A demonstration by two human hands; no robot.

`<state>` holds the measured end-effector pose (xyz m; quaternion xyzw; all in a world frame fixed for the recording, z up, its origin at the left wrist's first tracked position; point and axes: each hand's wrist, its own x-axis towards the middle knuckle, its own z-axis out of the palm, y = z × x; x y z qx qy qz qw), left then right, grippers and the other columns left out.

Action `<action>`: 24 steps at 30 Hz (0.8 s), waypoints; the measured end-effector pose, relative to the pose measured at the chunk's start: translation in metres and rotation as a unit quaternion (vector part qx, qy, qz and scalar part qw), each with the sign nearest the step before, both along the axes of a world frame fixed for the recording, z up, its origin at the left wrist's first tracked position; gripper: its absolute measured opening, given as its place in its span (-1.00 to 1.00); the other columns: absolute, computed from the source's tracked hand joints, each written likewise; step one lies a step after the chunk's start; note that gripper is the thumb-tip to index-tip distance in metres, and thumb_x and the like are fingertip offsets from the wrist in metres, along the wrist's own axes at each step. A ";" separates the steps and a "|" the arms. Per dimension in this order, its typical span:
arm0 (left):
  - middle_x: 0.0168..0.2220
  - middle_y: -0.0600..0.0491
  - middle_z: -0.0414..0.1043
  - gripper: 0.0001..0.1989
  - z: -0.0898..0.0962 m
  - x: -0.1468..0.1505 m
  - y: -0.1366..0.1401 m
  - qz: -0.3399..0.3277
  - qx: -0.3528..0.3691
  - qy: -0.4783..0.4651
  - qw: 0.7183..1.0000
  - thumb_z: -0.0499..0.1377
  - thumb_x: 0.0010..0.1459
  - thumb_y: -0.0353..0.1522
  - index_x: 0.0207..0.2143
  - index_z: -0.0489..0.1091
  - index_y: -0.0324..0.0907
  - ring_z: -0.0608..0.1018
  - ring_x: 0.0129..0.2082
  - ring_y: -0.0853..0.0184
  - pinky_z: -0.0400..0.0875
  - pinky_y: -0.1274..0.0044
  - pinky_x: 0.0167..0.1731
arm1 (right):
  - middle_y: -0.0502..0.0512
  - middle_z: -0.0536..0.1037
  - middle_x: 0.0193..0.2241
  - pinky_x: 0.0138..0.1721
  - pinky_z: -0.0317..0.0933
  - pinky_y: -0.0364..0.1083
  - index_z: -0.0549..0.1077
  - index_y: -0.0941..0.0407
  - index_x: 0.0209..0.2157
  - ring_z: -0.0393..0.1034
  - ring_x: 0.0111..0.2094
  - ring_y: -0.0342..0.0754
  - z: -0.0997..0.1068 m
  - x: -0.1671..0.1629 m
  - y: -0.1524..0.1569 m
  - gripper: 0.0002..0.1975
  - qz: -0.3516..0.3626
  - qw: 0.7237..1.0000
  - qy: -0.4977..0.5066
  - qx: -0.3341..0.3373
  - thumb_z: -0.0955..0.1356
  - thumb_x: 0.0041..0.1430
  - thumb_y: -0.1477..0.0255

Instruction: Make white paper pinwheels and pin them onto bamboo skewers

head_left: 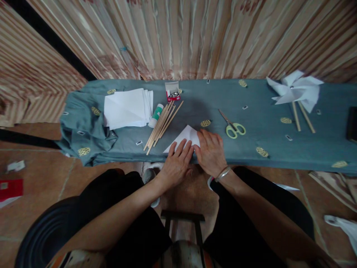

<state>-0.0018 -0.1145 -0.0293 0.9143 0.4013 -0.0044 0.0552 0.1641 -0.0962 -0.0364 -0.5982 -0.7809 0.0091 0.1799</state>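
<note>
Nearest lay two bare forearms, a silver bangle round the right wrist. The left hand reached toward 1 o'clock, its fingers outstretched and laid over the near part of a white, triangular piece of folded paper. The right hand angled toward 11 o'clock, fingers extended and resting over the paper's right end; neither hand looked closed in a grip.

The key relation seemed to be this: the paper lay directly under the fingertips at the table's near edge, touched by both hands, so neither was nearer. Its long axis appeared to run roughly from 9 to 3 o'clock, across the body, with one corner pointing at 12 and another toward 8; the right corner was hidden.

Beyond, at 10 o'clock from the paper, lay a loose bundle of thin, pale wooden sticks, with a white-and-green glue stick just beside it. Between 2 and 3 o'clock were green-handled metal scissors, blades toward 11. Farther out came a stack of white paper sheets at 10 o'clock, white paper pinwheels on wooden sticks near 2, and a small red-and-white box of metal pieces between 11 and 12.
</note>
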 end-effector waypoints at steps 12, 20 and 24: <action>0.37 -0.26 -0.03 -0.31 -0.009 -0.031 -0.002 0.004 0.030 -0.005 1.000 0.10 0.26 -0.27 0.33 -0.02 -0.39 0.06 0.39 0.05 -0.10 0.07 0.32 | 0.45 0.20 0.28 0.27 -0.12 0.22 0.18 0.32 0.26 0.00 0.33 0.19 -0.014 0.032 -0.007 -0.49 -0.058 0.998 -0.012 0.003 0.14 0.35 0.41; 0.34 -0.31 0.05 -0.35 -0.001 -0.069 -0.015 0.025 0.072 0.014 0.997 0.07 0.27 -0.29 0.31 0.02 -0.44 0.11 0.37 0.03 -0.04 0.13 0.30 | 0.46 0.21 0.27 0.23 -0.05 0.26 0.13 0.23 0.29 0.03 0.32 0.21 -0.014 0.063 -0.013 -0.47 -0.091 0.995 -0.022 0.025 0.16 0.31 0.46; 0.33 -0.33 0.07 -0.36 -0.002 -0.078 -0.023 0.029 0.095 0.024 0.995 0.05 0.27 -0.27 0.30 0.05 -0.46 0.13 0.36 0.01 0.01 0.17 0.28 | 0.45 0.27 0.24 0.20 0.03 0.24 0.20 0.22 0.25 0.09 0.30 0.21 -0.011 0.070 -0.012 -0.48 -0.090 0.995 -0.032 0.039 0.16 0.26 0.56</action>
